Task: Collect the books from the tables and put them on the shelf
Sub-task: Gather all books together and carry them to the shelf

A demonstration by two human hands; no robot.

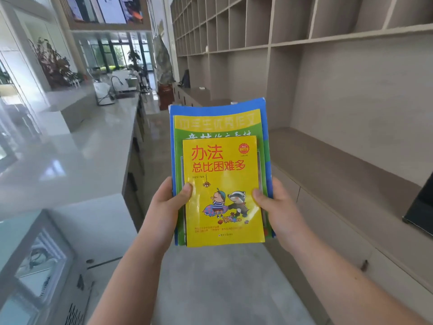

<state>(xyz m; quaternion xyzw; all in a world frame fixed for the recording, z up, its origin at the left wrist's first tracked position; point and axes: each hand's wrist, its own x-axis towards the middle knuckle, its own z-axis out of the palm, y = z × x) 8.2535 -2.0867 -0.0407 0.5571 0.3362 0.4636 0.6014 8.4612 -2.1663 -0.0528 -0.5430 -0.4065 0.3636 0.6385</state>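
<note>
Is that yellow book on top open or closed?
Closed: the yellow book shows its whole front cover, lying flat on the stack.

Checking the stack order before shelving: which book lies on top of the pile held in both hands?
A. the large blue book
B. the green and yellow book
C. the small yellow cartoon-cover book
C: the small yellow cartoon-cover book lies uppermost, overlapping the green and yellow book and the large blue book beneath.

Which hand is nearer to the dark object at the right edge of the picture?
Right. The right hand grips the book stack on the side toward the dark object; the left hand grips the stack's far side.
</note>
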